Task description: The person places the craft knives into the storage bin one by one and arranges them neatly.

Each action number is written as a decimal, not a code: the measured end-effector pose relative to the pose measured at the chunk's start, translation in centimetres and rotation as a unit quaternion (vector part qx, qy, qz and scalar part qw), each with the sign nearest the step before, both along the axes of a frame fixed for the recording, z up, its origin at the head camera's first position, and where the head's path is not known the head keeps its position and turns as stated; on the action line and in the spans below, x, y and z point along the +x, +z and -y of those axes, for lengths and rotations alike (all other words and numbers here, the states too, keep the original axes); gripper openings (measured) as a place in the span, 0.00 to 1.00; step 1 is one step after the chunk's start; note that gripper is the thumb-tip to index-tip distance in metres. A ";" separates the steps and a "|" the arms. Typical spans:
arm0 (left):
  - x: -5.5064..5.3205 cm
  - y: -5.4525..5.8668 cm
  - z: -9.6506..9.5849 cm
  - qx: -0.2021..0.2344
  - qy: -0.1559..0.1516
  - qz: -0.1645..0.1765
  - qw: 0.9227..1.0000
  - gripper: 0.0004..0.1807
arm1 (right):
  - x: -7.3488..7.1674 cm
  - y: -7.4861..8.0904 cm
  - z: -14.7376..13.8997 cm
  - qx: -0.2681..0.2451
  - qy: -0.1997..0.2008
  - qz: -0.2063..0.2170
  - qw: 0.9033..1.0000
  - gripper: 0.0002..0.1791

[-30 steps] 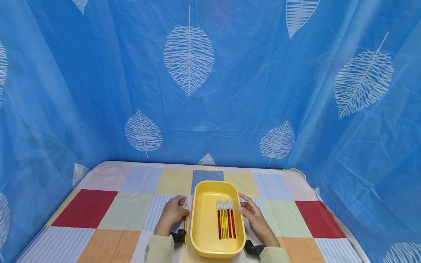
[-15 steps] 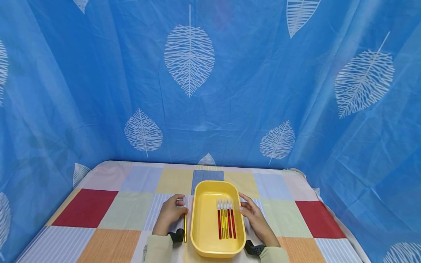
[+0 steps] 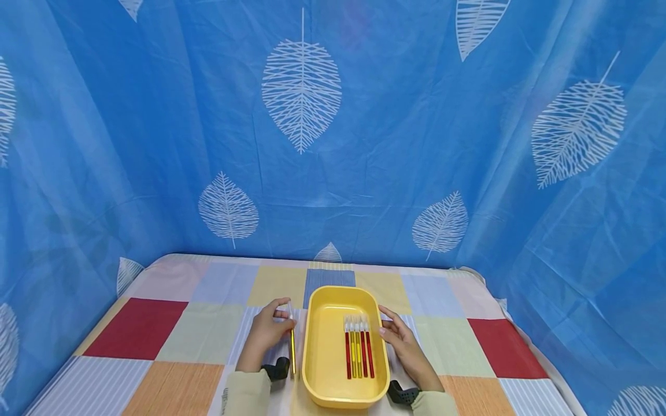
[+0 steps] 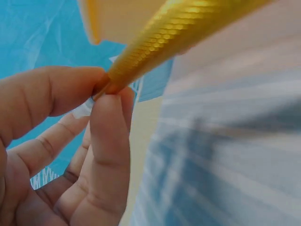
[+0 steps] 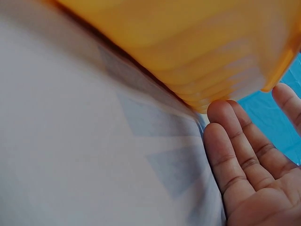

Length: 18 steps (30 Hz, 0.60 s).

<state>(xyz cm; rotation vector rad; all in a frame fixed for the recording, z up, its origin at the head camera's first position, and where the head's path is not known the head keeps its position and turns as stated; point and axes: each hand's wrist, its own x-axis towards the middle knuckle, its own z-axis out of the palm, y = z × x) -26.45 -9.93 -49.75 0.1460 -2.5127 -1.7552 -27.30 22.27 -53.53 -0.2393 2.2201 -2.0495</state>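
My left hand (image 3: 267, 330) pinches a gold-yellow craft knife (image 3: 293, 352) between thumb and fingertips near its clear cap, just left of the tray. In the left wrist view the knife's knurled handle (image 4: 155, 44) runs from the fingertips toward the camera, above the cloth. My right hand (image 3: 406, 346) touches the right side of the yellow tray (image 3: 322, 398), its fingers fairly straight along the wall. In the tray's right half, several capped craft knives (image 3: 359, 352) lie side by side, red and yellow, caps pointing away from me.
A patchwork cloth (image 3: 192, 332) covers the table under the tray. Blue curtains (image 3: 364, 173) with white leaf prints hang behind the table and at both sides. Both wrists carry black bands (image 3: 403, 394).
My left hand has shifted slightly left and away from me, with the yellow craft knife now lifted and its shadow showing. The tray and my right hand have stayed in place.
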 end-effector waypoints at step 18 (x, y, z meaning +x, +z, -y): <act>0.6 3.0 0.5 0.059 -0.012 -0.030 0.998 0.31 | -0.1 -0.2 -0.1 0.005 0.000 -0.011 1.000 0.30</act>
